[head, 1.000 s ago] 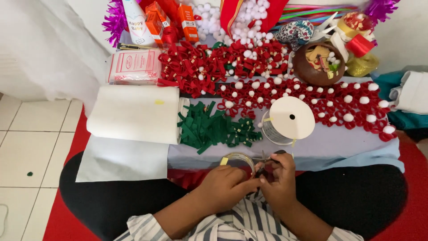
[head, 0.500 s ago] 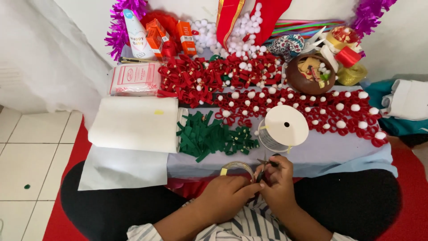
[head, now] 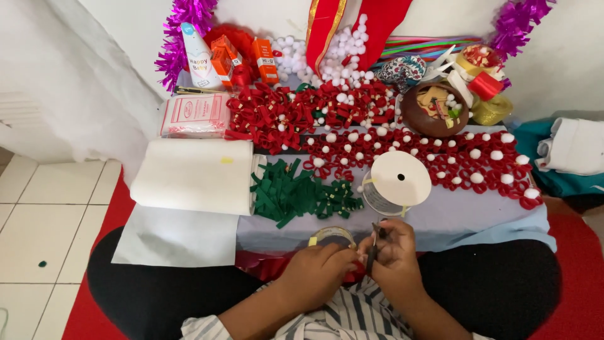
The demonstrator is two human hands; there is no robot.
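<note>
My two hands meet over my lap at the near edge of the low table (head: 440,226). My right hand (head: 396,261) grips dark scissors (head: 374,252), blades pointing up towards the table. My left hand (head: 318,272) is closed, pinching a bit of red ribbon (head: 357,273) against the scissors. A yellowish tape ring (head: 331,235) lies just above my left hand. A white spool (head: 397,181) of clear thread stands above my right hand. Cut green ribbon pieces (head: 296,195) lie in a heap to the left of the spool.
Red ribbon loops with white pompoms (head: 440,157) cover the middle of the table. A white felt roll (head: 192,176) lies on the left over a grey sheet (head: 176,236). A brown bowl (head: 434,110), glue boxes (head: 264,60), purple tinsel (head: 189,25) and folded cloths (head: 576,148) sit behind.
My hands stay together at the table edge, with only small finger movement around the scissors. The view has shifted slightly.
</note>
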